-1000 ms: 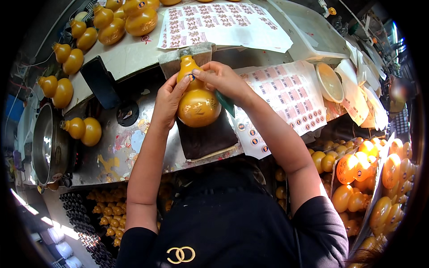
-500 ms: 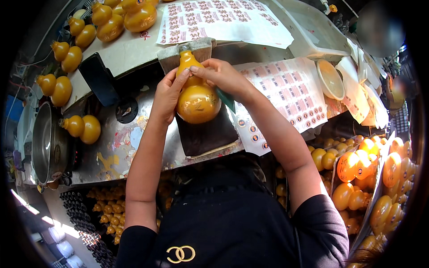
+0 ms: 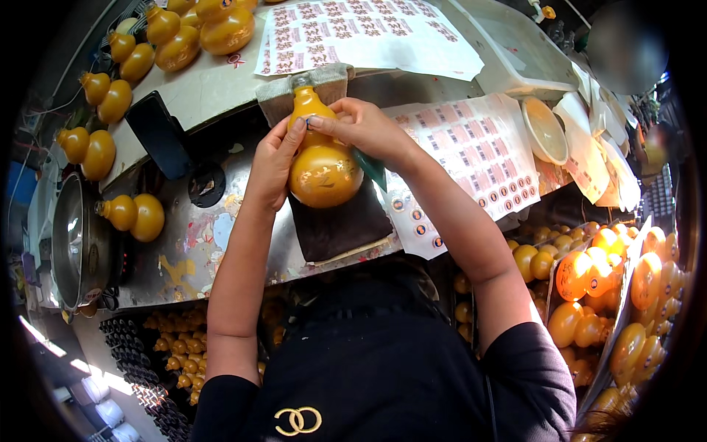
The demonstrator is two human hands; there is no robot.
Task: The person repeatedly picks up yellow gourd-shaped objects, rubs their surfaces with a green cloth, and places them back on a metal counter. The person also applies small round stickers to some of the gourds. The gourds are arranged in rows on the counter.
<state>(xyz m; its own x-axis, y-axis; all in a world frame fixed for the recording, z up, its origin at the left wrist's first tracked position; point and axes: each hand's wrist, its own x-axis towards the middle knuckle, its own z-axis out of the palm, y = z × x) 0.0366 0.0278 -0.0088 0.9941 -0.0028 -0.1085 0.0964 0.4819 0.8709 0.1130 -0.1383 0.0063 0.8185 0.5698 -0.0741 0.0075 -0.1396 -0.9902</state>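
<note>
A dark pad [image 3: 342, 234] is lying beneath the gourd [image 3: 325, 177], probably cushioning it. Your left hand [image 3: 274, 166] and right hand [image 3: 368, 132] are holding its waist, seemingly steadying it around 1 sticker [image 3: 308, 123]. Beyond, a cloth [image 3: 273, 100] is apparently propping its neck.

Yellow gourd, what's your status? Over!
Left hand, right hand on yellow gourd. Thumbs at its small blue sticker. Green piece pokes out below right hand.

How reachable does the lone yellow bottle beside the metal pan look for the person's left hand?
Probably yes: the lone yellow bottle lies on the bench, with only a black disc near the path. The left hand holds another bottle, though, so it would likely let go first.
</note>
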